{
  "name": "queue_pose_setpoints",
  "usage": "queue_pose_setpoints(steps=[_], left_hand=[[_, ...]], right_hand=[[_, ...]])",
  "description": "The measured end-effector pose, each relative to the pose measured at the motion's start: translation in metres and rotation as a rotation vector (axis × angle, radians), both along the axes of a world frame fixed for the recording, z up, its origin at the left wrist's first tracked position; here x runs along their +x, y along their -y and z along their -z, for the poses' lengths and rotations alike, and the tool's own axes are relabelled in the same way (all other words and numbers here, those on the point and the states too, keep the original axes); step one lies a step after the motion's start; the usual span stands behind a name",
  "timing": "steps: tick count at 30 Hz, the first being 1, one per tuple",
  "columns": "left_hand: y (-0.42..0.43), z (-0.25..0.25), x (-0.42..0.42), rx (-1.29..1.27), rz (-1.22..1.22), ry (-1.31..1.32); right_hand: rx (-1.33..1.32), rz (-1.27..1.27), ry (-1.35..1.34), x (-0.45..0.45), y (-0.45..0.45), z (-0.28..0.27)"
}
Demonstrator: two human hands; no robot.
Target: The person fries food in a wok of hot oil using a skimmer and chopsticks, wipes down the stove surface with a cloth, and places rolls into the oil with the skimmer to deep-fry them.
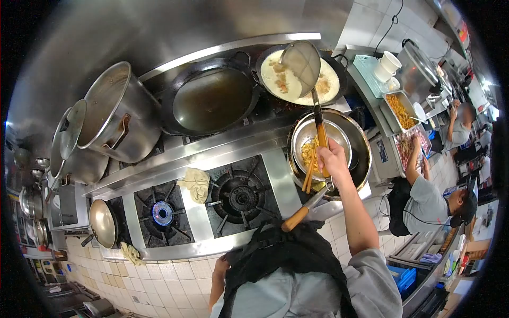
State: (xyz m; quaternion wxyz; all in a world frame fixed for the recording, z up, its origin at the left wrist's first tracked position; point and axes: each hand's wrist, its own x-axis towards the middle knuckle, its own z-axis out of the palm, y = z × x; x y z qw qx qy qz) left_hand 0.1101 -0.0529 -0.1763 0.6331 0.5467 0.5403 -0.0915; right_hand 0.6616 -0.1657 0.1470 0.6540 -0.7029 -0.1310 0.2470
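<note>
My right hand (332, 159) is closed round the wooden handle of a wire skimmer (302, 66), whose round mesh head is over the wok of pale foaming oil (273, 82). Brown bits float in that foam. Beneath my right hand, a metal bowl (343, 139) holds yellow fried pieces (309, 152), with wooden chopsticks (309, 177) by them. The bowl rests in a larger round pan (363, 135). A wooden-handled tool (296, 218) leans at that pan's near edge. My left hand (221, 263) hangs low beside the black apron; its fingers are too hidden to read.
A wok of dark oil (214, 100) and tall steel pots (119, 116) stand at the back left. One front burner (162, 212) has a blue flame; a cloth (196, 184) lies beside it. To the right, a co-worker (424, 204) reaches into a tray of meat (407, 148).
</note>
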Motion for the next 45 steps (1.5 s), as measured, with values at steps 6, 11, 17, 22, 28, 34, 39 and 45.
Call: queue_pose_setpoints(steps=[6, 11, 17, 22, 28, 34, 39, 45], left_hand=[[-0.004, -0.060, 0.026, -0.004, 0.026, -0.061], [-0.005, -0.052, 0.021, -0.010, 0.008, -0.049], [-0.007, -0.039, 0.015, 0.051, 0.055, -0.019], [-0.008, -0.059, 0.026, 0.112, 0.126, -0.081], [-0.005, -0.056, 0.027, 0.114, 0.115, -0.099], [-0.006, -0.047, 0.027, 0.097, 0.153, -0.108], [-0.009, -0.052, 0.030, 0.083, 0.156, -0.109], [-0.006, -0.029, 0.020, 0.238, 0.054, 0.054]], right_hand=[[0.127, 0.000, -0.088, -0.007, -0.001, -0.007], [0.190, 0.016, -0.142, -0.014, 0.000, -0.004], [0.237, -0.009, -0.150, -0.015, 0.002, -0.004], [0.061, -0.002, 0.051, -0.007, 0.009, -0.005], [-0.021, 0.053, 0.166, -0.001, 0.017, -0.020], [-0.068, 0.061, 0.162, 0.000, 0.040, -0.019], [-0.060, 0.096, 0.177, -0.005, 0.050, -0.016], [-0.063, 0.098, 0.204, -0.007, 0.053, -0.014]])
